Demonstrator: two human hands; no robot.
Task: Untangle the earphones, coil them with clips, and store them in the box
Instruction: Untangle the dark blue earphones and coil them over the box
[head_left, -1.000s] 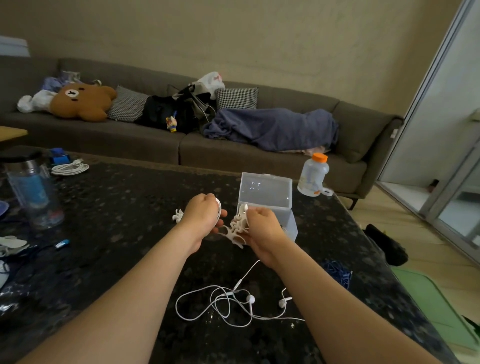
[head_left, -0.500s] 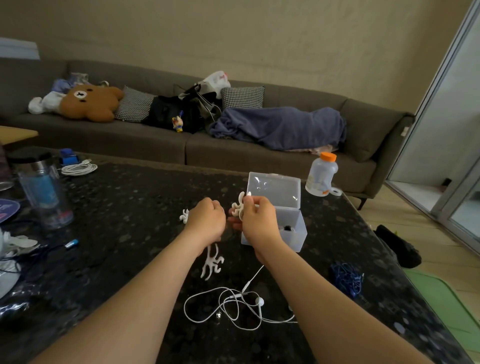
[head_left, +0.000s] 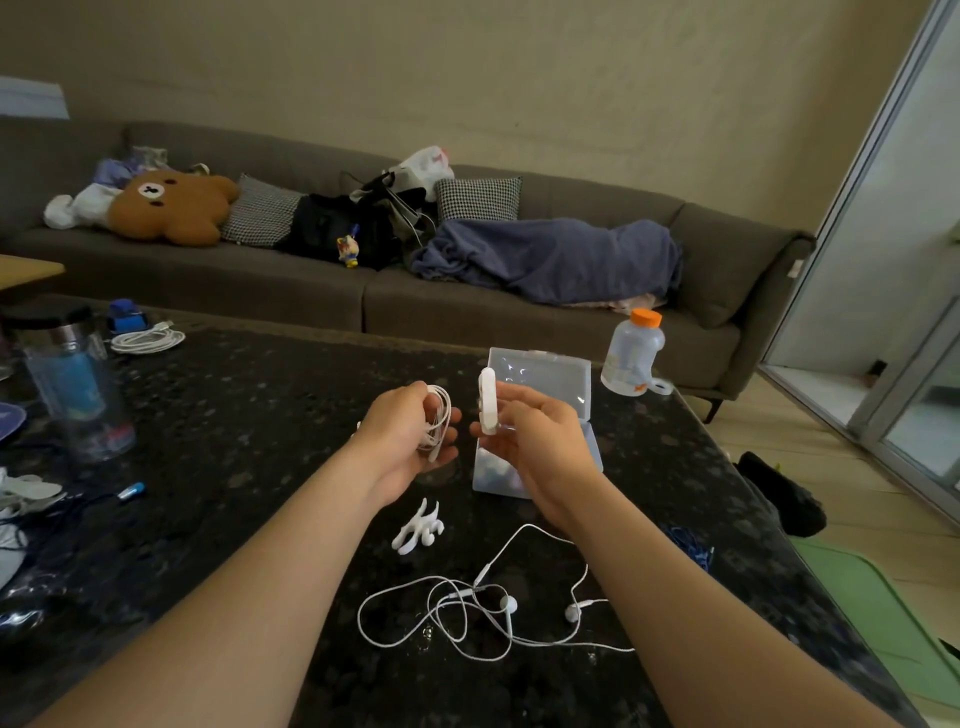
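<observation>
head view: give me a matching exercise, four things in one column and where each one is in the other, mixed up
1 coiled earphones
2 oblong white clip
3 tangled earphones
4 bottle

a standing at the table's far edge
b held in the left hand
c lying on the table nearest the person
d pinched in the right hand

Pairs: 1-b, 2-d, 3-c, 4-a
</observation>
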